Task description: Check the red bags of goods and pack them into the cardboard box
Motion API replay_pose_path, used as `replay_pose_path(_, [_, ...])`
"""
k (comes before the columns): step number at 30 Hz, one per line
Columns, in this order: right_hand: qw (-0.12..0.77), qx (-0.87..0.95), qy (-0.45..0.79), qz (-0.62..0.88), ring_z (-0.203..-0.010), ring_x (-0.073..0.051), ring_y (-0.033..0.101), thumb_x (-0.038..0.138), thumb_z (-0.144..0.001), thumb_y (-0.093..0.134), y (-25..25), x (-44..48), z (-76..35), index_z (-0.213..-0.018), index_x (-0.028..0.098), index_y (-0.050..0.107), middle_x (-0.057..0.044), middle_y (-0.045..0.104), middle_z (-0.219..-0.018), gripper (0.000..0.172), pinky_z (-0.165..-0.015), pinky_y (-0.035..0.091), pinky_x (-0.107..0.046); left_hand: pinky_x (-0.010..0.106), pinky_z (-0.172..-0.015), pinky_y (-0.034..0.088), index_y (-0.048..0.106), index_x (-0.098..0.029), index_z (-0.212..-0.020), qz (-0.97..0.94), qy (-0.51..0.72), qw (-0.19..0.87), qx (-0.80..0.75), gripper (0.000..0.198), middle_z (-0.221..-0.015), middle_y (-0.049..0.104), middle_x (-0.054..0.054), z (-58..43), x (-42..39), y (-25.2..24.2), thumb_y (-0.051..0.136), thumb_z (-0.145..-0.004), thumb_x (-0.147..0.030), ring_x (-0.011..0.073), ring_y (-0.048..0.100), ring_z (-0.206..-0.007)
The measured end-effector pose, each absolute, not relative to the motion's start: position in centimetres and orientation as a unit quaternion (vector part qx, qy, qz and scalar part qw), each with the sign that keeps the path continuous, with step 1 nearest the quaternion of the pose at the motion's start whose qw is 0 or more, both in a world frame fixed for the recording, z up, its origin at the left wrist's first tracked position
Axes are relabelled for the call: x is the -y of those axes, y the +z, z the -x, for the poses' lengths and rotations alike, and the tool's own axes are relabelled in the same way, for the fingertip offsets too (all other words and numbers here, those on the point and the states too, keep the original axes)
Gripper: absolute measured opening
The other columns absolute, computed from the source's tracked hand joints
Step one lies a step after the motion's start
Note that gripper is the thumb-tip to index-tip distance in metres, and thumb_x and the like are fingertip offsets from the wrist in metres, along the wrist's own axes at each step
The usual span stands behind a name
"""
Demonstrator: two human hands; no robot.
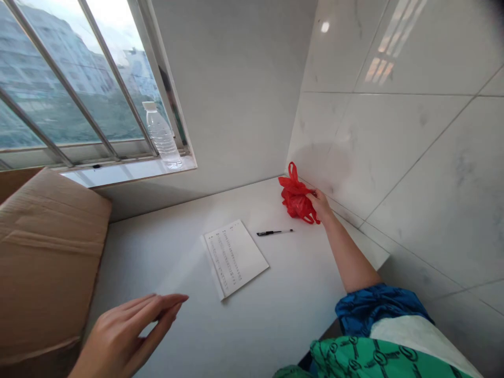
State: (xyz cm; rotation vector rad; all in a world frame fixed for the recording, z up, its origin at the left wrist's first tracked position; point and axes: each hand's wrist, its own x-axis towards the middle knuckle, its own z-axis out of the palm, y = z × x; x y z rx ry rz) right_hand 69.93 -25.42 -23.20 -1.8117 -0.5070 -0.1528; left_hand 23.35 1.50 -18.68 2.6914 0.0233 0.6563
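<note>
My right hand (321,205) grips the right side of a crumpled red plastic bag (295,198) near the back right corner of the white table (157,257). Above the table's front left part is my left hand (137,328), its thumb and index fingertips close together and nothing seen between them. An open notebook (236,257) with rows of writing lies mid-table. Between the notebook and the bag rests a black and clear pen (274,232), lying roughly crosswise.
A large cardboard box (51,262) stands at the left edge. On the sill of the barred window is a clear plastic bottle (162,137) with a white cap. Walls close off the table's back and right sides.
</note>
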Motion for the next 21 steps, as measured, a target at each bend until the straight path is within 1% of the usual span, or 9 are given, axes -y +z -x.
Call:
replay_pose_path(3, [0.642,0.251,0.004,0.724,-0.089,-0.025,0.071,0.056,-0.089,0.053,-22.5,22.4,-67.2,-0.106,0.017,0.057,-0.014,0.072,-0.100,0.043,-0.072,0.058,-0.034,0.019,-0.046,0.049,0.068,-0.030,-0.103,-0.925,0.168,0.333,-0.079,0.020,-0.070,0.070,-0.001,-26.4,-0.5,-19.2,0.054,-0.093,-0.039,0.0144,0.066,-0.060])
replay_pose_path(5, [0.657,0.290,0.061,0.693,-0.089,-0.024,0.072,0.051,-0.087,0.058,-22.2,19.8,-64.2,-0.107,0.017,0.057,-0.013,0.073,-0.102,0.039,-0.073,0.059,-0.032,0.025,-0.062,0.056,0.064,-0.024,-0.111,-0.875,0.136,0.452,-0.109,0.028,-0.077,0.070,0.001,-29.2,0.2,-20.0,0.051,-0.095,-0.044,0.0148,0.066,-0.068])
replay_pose_path(8, [0.655,0.366,0.187,0.634,-0.087,-0.022,0.073,0.043,-0.083,0.067,-22.1,16.6,-59.1,-0.117,0.021,0.056,-0.009,0.074,-0.103,0.042,-0.075,0.060,-0.034,0.034,-0.071,0.059,0.043,-0.023,-0.139,-0.760,0.127,0.623,-0.133,0.059,-0.121,0.064,0.014,-33.5,0.9,-21.5,0.059,-0.089,-0.050,0.0219,0.068,-0.096])
replay_pose_path(10, [0.630,0.422,0.264,0.597,-0.091,-0.021,0.072,0.038,-0.083,0.068,-22.5,15.3,-56.3,-0.126,0.023,0.052,-0.007,0.073,-0.106,0.047,-0.078,0.060,-0.035,0.038,-0.080,0.059,0.037,-0.025,-0.143,-0.707,0.158,0.674,-0.145,0.067,-0.135,0.056,0.017,-35.5,0.8,-22.6,0.063,-0.087,-0.051,0.0249,0.064,-0.109])
replay_pose_path(11, [0.614,0.446,0.283,0.586,-0.095,-0.021,0.071,0.035,-0.084,0.067,-22.8,14.9,-55.4,-0.129,0.024,0.050,-0.007,0.072,-0.110,0.049,-0.080,0.059,-0.036,0.037,-0.082,0.058,0.039,-0.025,-0.140,-0.698,0.180,0.678,-0.148,0.067,-0.132,0.057,0.015,-36.1,0.6,-23.1,0.066,-0.085,-0.050,0.0245,0.064,-0.110])
replay_pose_path(13, [0.582,0.482,0.260,0.601,-0.104,-0.021,0.068,0.030,-0.084,0.065,-23.8,14.6,-54.3,-0.132,0.024,0.048,-0.008,0.069,-0.118,0.052,-0.088,0.057,-0.037,0.033,-0.078,0.055,0.048,-0.020,-0.128,-0.695,0.227,0.661,-0.172,0.060,-0.114,0.066,0.011,-36.7,-0.2,-24.4,0.070,-0.081,-0.050,0.0213,0.066,-0.097])
replay_pose_path(16, [0.526,0.491,0.106,0.687,-0.112,-0.022,0.063,0.027,-0.082,0.066,-25.5,14.9,-54.3,-0.129,0.022,0.054,-0.009,0.065,-0.124,0.049,-0.099,0.049,-0.041,0.029,-0.068,0.050,0.058,-0.014,-0.106,-0.724,0.257,0.600,-0.222,0.048,-0.085,0.067,0.005,-36.3,-1.8,-26.2,0.068,-0.081,-0.054,0.0176,0.062,-0.074])
replay_pose_path(19, [0.476,0.461,-0.006,0.749,-0.097,-0.020,0.066,0.033,-0.087,0.062,-26.7,15.7,-54.5,-0.116,0.020,0.062,-0.008,0.068,-0.113,0.031,-0.089,0.051,-0.036,0.029,-0.072,0.048,0.063,-0.013,-0.091,-0.784,0.279,0.495,-0.250,0.043,-0.086,0.065,0.005,-35.4,-3.3,-27.7,0.060,-0.086,-0.056,0.0183,0.059,-0.078])
replay_pose_path(21, [0.431,0.456,-0.011,0.778,-0.079,-0.017,0.065,0.041,-0.092,0.056,-27.0,16.2,-54.2,-0.098,0.021,0.065,-0.003,0.070,-0.092,0.023,-0.072,0.049,-0.030,0.029,-0.080,0.047,0.062,-0.013,-0.099,-0.805,0.291,0.453,-0.250,0.044,-0.097,0.064,0.006,-35.1,-4.0,-28.2,0.051,-0.092,-0.055,0.0186,0.058,-0.088])
